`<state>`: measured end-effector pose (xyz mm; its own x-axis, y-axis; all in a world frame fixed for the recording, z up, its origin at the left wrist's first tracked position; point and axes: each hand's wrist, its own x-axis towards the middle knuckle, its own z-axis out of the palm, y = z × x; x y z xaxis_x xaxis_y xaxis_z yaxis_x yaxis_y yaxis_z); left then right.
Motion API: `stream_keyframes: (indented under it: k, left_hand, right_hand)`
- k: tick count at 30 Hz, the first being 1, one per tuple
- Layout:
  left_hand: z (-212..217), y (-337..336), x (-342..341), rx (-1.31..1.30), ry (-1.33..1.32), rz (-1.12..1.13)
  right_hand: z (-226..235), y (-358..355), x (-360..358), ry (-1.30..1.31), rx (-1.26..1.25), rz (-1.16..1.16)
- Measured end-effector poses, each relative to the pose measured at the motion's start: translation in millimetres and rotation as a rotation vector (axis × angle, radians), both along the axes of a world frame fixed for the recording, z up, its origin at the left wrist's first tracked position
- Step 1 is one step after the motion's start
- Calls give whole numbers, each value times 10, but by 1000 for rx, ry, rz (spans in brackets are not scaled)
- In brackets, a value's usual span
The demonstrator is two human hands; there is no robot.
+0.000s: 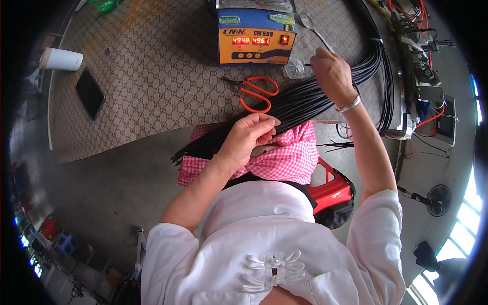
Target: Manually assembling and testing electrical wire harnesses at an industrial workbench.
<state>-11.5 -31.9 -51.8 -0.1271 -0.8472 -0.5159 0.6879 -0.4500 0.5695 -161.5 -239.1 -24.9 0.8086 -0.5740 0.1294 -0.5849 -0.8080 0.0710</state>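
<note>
My right hand (333, 76) is closed in a pinch beside a clear round dish (298, 66). A short dark end, looking like a thin black cable, sticks out from its fingertips over the dish. Nearer to me, my left hand (249, 134) is pinched above the pink checked cloth on my lap; whatever lies between its fingers is hidden. A thick bundle of black cables (300, 104) runs from my lap under my right hand toward the far right. Orange-handled scissors (256, 94) lie left of the bundle. Behind the dish stands a blue and orange box with red displays (254, 43).
A metal spoon (315, 30) lies right of the box. On the left of the patterned tabletop (147, 91) are a dark phone (90, 93) and a white cup (61, 59). A red stool (330, 188) is by my right side; wires and a fan (438, 200) are farther right.
</note>
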Motion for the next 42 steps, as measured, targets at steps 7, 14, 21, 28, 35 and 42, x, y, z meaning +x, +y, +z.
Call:
stream_keyframes:
  k: [7,14,21,28,35,42]
  left_hand:
    - [-8,-4,7,-4,21,-2]
    - [-54,9,8,-5,25,-11]
    - [-60,-4,-4,-24,34,-23]
    - [-70,-6,-7,-15,59,-36]
    - [-74,-7,24,-32,95,-65]
    - [-60,-13,42,-19,105,-69]
  right_hand:
    - [52,-7,34,34,-1,11]
    - [547,-1,169,-67,-68,58]
    - [1065,-321,756,-171,-223,148]
    - [1047,-588,1341,-43,-255,179]
    - [907,-706,1506,125,-411,235]
    - [900,-677,1603,201,-398,198]
